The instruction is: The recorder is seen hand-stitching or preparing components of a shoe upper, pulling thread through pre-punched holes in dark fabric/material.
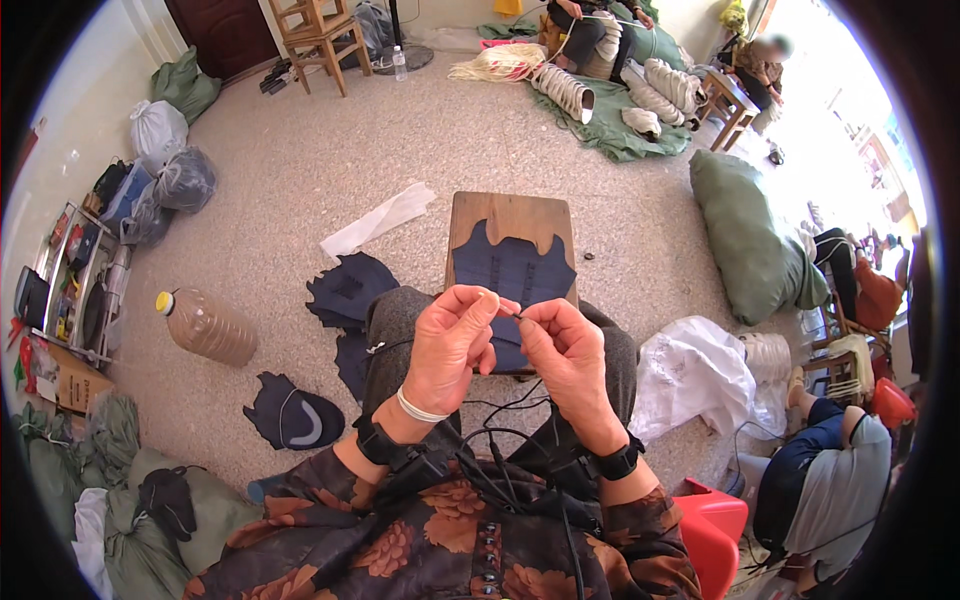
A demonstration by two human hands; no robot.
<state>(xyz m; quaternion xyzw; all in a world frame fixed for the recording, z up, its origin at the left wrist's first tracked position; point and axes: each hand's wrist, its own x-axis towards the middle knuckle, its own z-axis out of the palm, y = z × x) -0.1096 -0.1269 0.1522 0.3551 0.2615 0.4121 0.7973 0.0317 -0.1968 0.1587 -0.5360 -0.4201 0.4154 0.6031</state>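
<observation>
Over my lap, my left hand (458,335) and my right hand (565,350) meet fingertip to fingertip. Both are closed in a pinch, and a tiny dark bit shows between them, too small to name. Just beyond and below them, a navy cut fabric piece (520,268) with a scalloped edge and two rows of small marks lies on a wooden stool (480,208). My hands partly cover its near end. More dark cut pieces (350,290) rest on the floor to the left, one of them (295,415) with a grey curved band on it.
Left on the floor stands a large yellow-capped bottle (212,328), with a white strip (380,220) farther off. A stuffed green sack (750,240), a white bag (695,380) and a red plastic stool (712,535) are on the right. Other people sit at the far right and right.
</observation>
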